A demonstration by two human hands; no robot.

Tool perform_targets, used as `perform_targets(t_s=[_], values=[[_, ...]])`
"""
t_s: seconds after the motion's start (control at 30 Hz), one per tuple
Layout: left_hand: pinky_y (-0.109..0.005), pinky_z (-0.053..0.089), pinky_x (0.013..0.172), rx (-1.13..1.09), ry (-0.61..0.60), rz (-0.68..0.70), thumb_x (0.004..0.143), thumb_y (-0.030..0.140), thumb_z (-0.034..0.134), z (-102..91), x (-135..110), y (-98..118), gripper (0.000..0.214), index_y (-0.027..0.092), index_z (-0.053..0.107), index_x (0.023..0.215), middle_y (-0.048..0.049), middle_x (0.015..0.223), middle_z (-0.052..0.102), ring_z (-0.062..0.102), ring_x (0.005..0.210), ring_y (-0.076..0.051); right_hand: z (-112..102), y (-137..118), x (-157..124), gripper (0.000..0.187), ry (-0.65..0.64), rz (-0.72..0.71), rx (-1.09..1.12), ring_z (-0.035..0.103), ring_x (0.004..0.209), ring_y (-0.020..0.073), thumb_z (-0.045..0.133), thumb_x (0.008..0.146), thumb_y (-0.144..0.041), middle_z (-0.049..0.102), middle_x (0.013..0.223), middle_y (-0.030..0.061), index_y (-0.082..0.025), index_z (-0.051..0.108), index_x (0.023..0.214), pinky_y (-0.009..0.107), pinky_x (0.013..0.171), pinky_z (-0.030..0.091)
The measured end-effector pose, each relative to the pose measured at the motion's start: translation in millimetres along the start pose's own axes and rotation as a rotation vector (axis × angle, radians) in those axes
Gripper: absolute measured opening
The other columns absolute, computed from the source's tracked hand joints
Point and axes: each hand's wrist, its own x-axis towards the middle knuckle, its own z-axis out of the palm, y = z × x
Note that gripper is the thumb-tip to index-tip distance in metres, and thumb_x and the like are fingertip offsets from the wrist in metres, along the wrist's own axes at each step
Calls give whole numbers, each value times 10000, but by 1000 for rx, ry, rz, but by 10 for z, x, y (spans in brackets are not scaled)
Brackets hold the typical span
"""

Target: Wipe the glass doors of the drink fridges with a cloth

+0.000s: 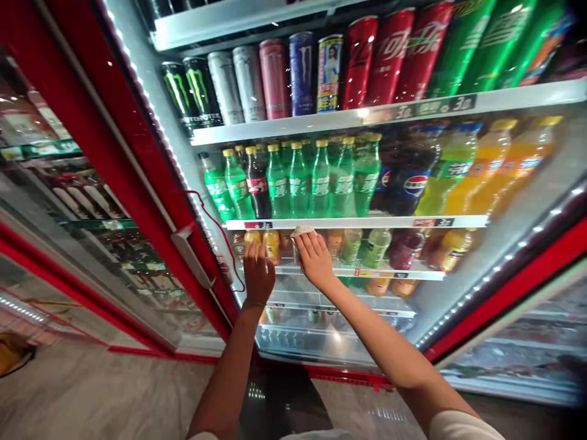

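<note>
My right hand (315, 260) lies flat against the glass door (348, 293) of a drinks cooler, with a small white cloth (302, 231) under its fingertips. My left hand (258, 275) rests just to the left, palm towards the glass and holding nothing. Its fingers reach up in front of small yellow-capped bottles (270, 245). Both hands are just below a white shelf edge (358, 222) carrying rows of green soda bottles (298, 183). Whether my left hand touches the glass is hard to tell.
Above stand cans (302, 73) and Pepsi and orange bottles (415, 183). A grey door handle (191, 260) and a loose red cord (215, 226) are at the door's left side. The red cooler frame (132, 183) borders a neighbouring glass door, and a stone floor (92, 391) lies below.
</note>
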Motion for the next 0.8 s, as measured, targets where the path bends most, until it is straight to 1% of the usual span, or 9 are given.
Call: perform_targets(t_s=[0.13,0.23,0.37,0.47,0.57,0.63,0.73,0.8], values=[[-545,309,1266,20,22,21,1056,295,430,-265,-12,-445,490,138,459,1519,-210,1591,442,277,1577,-294,280,-482,219,554,16,-32,60,442,1510,244,421,1017,-136,563,1544,118,-187,483,1565,474,1297,297],[-541,324,1258,31,19,18,1061,306,426,-468,-38,-734,485,145,466,1517,-206,1577,463,293,1569,-294,487,-847,395,553,28,-61,70,438,1512,240,416,1023,-127,563,1543,120,-180,472,1570,461,1284,324],[-531,344,1251,54,8,15,1055,252,424,-724,-98,-1056,474,140,474,1513,-203,1570,473,296,1569,-293,739,-1297,617,552,26,-131,87,447,1507,236,427,1019,-117,564,1541,127,-155,466,1568,445,1261,371],[-527,353,1249,79,13,2,1051,233,423,-887,-148,-1236,475,155,476,1516,-192,1562,491,324,1559,-288,867,-1549,728,592,-16,-155,113,443,1509,224,419,1003,-80,546,1558,119,-157,429,1590,441,1257,382],[-525,355,1251,82,26,-9,1054,231,402,-997,-172,-1326,479,159,471,1522,-191,1563,492,339,1552,-283,909,-1665,778,615,-30,-197,104,450,1504,227,417,995,-64,536,1567,113,-150,402,1604,437,1249,396],[-522,354,1252,61,18,-18,1059,238,387,-1030,-169,-1327,485,158,454,1533,-193,1576,477,336,1555,-280,884,-1653,782,628,-55,-238,104,448,1505,224,424,991,-60,530,1574,104,-158,389,1611,429,1249,400],[-532,352,1252,11,0,-26,1065,256,385,-1009,-150,-1259,493,165,425,1548,-200,1593,454,324,1562,-285,790,-1520,742,639,-118,-273,102,421,1522,207,438,993,-67,511,1594,76,-196,382,1617,414,1256,396],[-538,349,1252,-23,-10,-12,1062,243,395,-946,-137,-1191,495,171,414,1551,-203,1594,448,313,1567,-287,708,-1382,675,620,-143,-272,79,417,1524,202,444,1002,-79,516,1592,63,-211,404,1606,408,1255,398]])
